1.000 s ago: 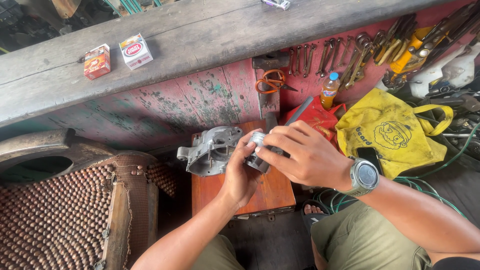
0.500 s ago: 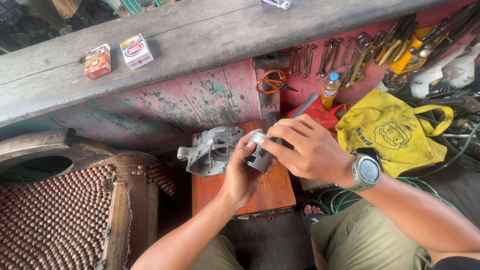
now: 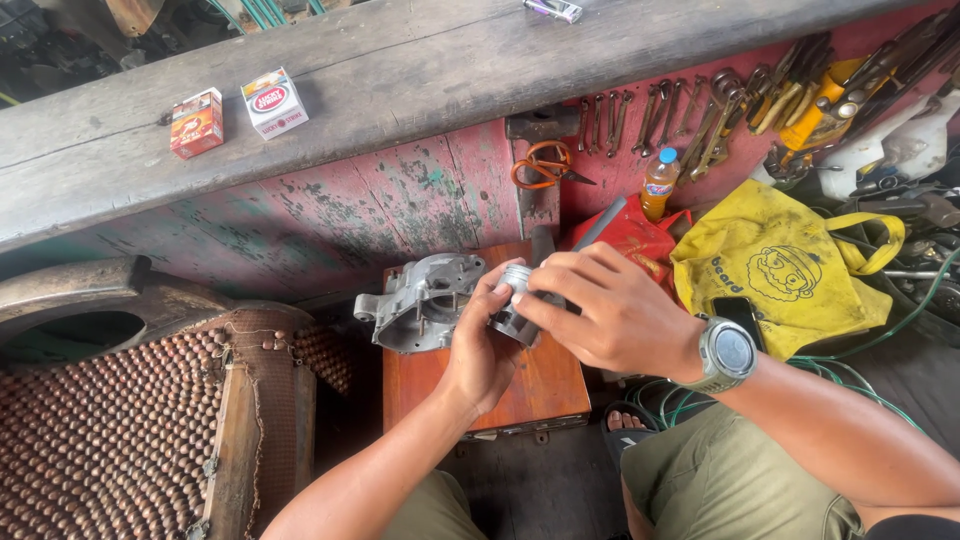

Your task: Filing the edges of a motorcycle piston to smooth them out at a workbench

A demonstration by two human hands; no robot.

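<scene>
A small metal piston [image 3: 513,305], silver and cylindrical, is held between both hands just above a reddish wooden box [image 3: 545,385] that serves as the worktop. The left hand [image 3: 483,350] cups it from below in a closed grip. The right hand [image 3: 600,310], wearing a wristwatch [image 3: 727,352], has shifted slightly over the last second, and its fingertips now pinch the piston's upper rim, suggesting fine work on its grooves. A grey engine casing [image 3: 425,300] lies just beside, on the box.
</scene>
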